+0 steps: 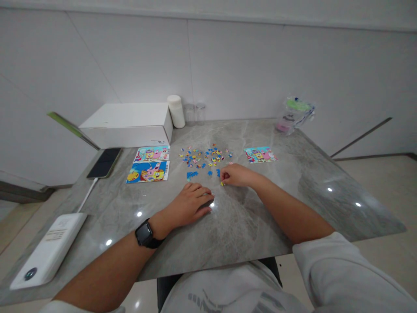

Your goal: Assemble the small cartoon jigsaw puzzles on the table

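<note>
My right hand (239,175) pinches a small yellow jigsaw piece (222,183) at the tabletop, with the thumb and forefinger together. Flat on the table, fingers spread, rests my left hand (191,203), which holds nothing. Just beyond its fingertips lies a small joined strip of blue puzzle pieces (192,174). A single blue piece (210,173) sits between that strip and my right hand, and more blue pieces (218,173) touch or nearly touch my right fingertips. Farther back is a loose pile of colourful jigsaw pieces (213,154).
Cartoon picture cards lie left (148,172) and right (260,154) on the grey table (247,226). At the back stand a white box (130,126), a white bottle (176,112), clear glasses (200,114) and a plastic-wrapped cup (291,116). A phone (104,163) is cabled to a power bank (50,250).
</note>
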### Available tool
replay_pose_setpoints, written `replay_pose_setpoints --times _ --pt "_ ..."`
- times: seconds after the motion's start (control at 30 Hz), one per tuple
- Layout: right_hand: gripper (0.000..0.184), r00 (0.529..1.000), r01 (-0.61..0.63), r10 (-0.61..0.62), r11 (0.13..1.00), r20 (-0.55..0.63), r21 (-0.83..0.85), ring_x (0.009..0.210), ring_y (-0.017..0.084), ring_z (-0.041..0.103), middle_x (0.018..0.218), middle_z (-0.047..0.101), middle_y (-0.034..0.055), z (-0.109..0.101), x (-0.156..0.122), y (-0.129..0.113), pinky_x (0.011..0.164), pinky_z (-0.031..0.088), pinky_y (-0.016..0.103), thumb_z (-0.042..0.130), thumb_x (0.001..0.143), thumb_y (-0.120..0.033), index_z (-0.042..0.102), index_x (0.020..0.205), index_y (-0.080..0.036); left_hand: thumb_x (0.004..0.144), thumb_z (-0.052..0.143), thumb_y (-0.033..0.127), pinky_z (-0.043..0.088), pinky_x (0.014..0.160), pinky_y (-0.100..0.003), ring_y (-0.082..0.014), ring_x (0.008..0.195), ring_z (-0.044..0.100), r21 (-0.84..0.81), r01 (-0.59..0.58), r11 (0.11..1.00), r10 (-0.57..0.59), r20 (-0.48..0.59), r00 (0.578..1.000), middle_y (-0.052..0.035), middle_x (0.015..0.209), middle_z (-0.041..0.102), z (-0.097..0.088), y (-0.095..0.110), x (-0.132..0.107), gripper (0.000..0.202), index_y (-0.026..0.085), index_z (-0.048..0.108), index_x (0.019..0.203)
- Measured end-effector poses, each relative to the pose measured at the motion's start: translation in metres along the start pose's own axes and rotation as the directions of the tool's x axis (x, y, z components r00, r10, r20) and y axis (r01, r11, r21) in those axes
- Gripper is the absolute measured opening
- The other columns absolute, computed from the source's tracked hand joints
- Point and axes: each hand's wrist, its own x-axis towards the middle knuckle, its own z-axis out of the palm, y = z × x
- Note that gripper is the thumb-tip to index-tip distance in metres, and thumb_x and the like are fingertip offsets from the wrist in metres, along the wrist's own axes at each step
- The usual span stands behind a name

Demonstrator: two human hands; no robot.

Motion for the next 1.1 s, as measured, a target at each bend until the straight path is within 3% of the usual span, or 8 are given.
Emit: replay_pose_setpoints --times 0.3,0.5,0.67,0.87,1.0,1.1 --pt "0.008 0.999 -0.031 0.028 0.998 -0.044 -0.060 0.080 0.018 0.071 0.089 0.081 0.0015 0.005 0.003 0.001 0.077 0.048 0.026 0.072 0.088 -0.019 0.078 0.092 -0.022 0.106 0.058 0.043 0.040 0.107 -0.048 -0.0278 0.121 0.059 0.009 0.033 0.999 -0.033 0.027 0.999 -0.0087 0.135 0.071 0.003 -0.005 0.000 0.038 0.027 0.069 0.139" --pt "0.028 0.963 0.000 -0.020 0.997 -0.271 -0.073 0.102 0.021 0.070 0.108 0.079 0.0053 0.007 0.012 0.012 0.090 0.048 0.029 0.070 0.091 -0.021 0.076 0.119 -0.022 0.107 0.058 0.043 0.041 0.107 -0.048 -0.0279 0.121 0.059 0.008 0.026 1.000 -0.026 0.028 0.999 -0.0089 0.135 0.072 0.004 -0.006 -0.002 0.039 0.025 0.068 0.140" --pt "0.027 0.973 0.011 -0.037 0.993 -0.230 -0.114 0.105 0.023 0.068 0.110 0.076 0.0075 0.017 0.017 0.015 0.092 0.049 0.031 0.075 0.091 -0.027 0.076 0.117 -0.022 0.106 0.058 0.043 0.041 0.109 -0.049 -0.0283 0.122 0.060 -0.002 0.019 1.000 -0.019 0.018 1.000 -0.0097 0.136 0.071 0.004 -0.006 -0.002 0.040 0.026 0.067 0.141" --pt "0.021 0.967 0.011 -0.038 0.994 -0.253 -0.107 0.105 0.023 0.067 0.110 0.075 0.0081 0.015 0.013 0.010 0.092 0.049 0.031 0.074 0.092 -0.027 0.076 0.112 -0.021 0.107 0.056 0.039 0.044 0.102 -0.047 -0.0270 0.117 0.062 -0.016 0.053 0.998 -0.054 -0.036 0.998 -0.0096 0.127 0.072 -0.004 -0.007 -0.002 0.034 0.029 0.071 0.137" --pt "0.023 0.931 0.133 -0.170 0.982 -0.324 -0.136 0.114 0.023 0.065 0.120 0.072 0.0108 0.017 0.011 0.000 0.102 0.047 0.033 0.065 0.099 -0.026 0.077 0.118 -0.021 0.106 0.057 0.036 0.043 0.101 -0.046 -0.0269 0.114 0.062 0.030 0.109 0.994 -0.106 -0.091 0.990 -0.0089 0.124 0.072 -0.004 -0.015 -0.006 0.029 0.028 0.073 0.128" --pt "0.024 0.915 0.219 -0.267 0.959 -0.303 -0.183 0.117 0.024 0.063 0.122 0.071 0.0108 0.023 0.013 -0.006 0.105 0.045 0.037 0.063 0.101 -0.027 0.080 0.117 -0.022 0.107 0.056 0.036 0.043 0.100 -0.046 -0.0270 0.112 0.063 0.048 0.141 0.989 -0.134 -0.132 0.982 -0.0098 0.121 0.072 -0.003 -0.020 -0.008 0.028 0.025 0.074 0.124"
